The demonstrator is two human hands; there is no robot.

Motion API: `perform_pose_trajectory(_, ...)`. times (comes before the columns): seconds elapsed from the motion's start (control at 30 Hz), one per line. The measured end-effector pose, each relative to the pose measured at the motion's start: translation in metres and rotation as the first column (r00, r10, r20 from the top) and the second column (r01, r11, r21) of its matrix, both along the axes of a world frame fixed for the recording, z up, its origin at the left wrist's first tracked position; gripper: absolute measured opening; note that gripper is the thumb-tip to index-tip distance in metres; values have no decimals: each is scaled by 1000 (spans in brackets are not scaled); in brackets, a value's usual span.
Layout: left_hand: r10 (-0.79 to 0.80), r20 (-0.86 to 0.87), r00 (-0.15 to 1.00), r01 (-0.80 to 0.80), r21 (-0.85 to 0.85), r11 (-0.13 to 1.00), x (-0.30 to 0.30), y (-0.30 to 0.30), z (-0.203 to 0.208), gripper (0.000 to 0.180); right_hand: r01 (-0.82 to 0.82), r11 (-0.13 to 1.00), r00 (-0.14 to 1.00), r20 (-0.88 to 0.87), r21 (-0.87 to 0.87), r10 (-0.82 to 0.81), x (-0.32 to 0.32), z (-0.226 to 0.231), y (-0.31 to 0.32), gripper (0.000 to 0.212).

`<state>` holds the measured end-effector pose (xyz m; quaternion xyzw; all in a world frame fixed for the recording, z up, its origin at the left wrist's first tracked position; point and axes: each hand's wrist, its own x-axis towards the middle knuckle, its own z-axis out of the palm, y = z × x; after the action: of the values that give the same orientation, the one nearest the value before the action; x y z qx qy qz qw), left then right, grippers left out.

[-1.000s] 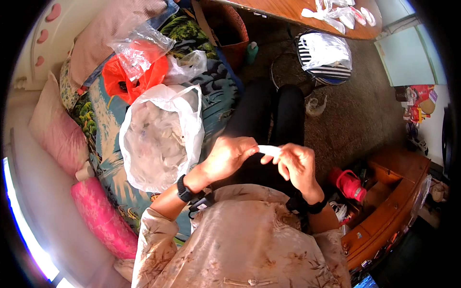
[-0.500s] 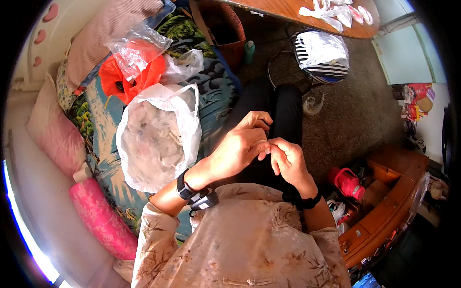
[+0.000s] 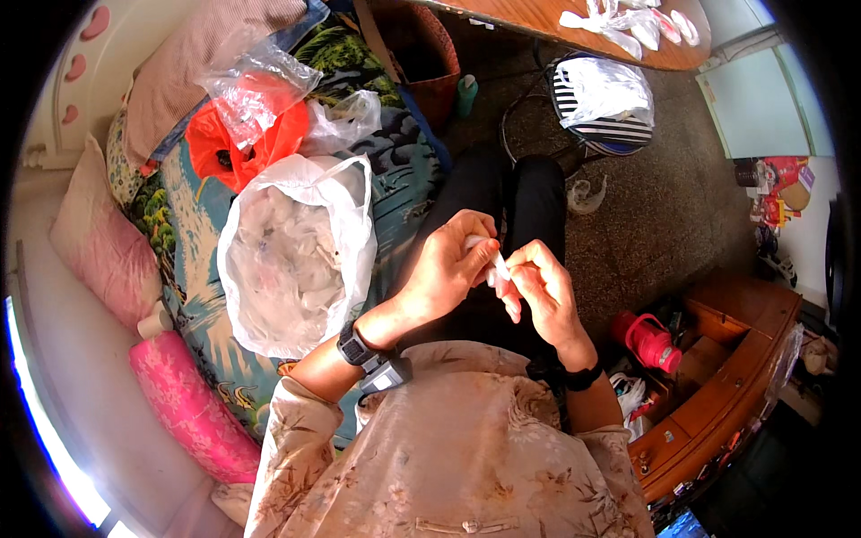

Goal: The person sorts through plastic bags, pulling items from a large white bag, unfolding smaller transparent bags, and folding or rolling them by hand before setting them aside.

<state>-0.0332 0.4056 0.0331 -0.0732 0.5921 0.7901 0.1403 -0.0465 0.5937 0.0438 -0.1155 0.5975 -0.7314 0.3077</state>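
Over my lap, a small, narrow white strip [image 3: 500, 265], which looks like a tightly folded plastic bag, runs between my two hands. My left hand [image 3: 447, 269] is closed round it, with part of the white showing beside the thumb. At its lower end, the thumb and forefinger of my right hand [image 3: 547, 294] pinch it. The rest of the strip is hidden in my left fist. Left of my hands, on the bed, a large white plastic bag [image 3: 360, 235] stands open, full of crumpled clear and whitish plastic.
A red plastic bag [image 3: 276, 134] and clear bags [image 3: 345, 124] lie beyond it on the bed. Folded white bags [image 3: 644, 31] lie on the wooden table [image 3: 538, 34]. Before it stands a striped stool [image 3: 619, 134]. A pink flask [image 3: 647, 341] stands by the wooden cabinet [image 3: 708, 421].
My left hand has turned slightly and moved up a little. My right hand has shifted slightly away from it, and the white strip now shows between them.
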Motion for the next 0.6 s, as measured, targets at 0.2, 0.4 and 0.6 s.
perform_pose_trajectory(0.2, 17, 97, 995, -14, -28, 1000, -4, -2, 9, 8, 12, 998, 1000, 0, 67, -12, 0, 6, -2, 5)
perform_pose_trajectory(0.4, -38, 168, 985, 34, 28, 999, -8, -8, 1, 7, 45, 941, 854, -502, 337, 139, -7, 20, -12, 23)
perform_pose_trajectory(0.6, -140, 290, 947, 109, 121, 987, -16, -15, 8, 18, 106, 927, 781, -607, 360, 147, -2, 17, -13, 22)
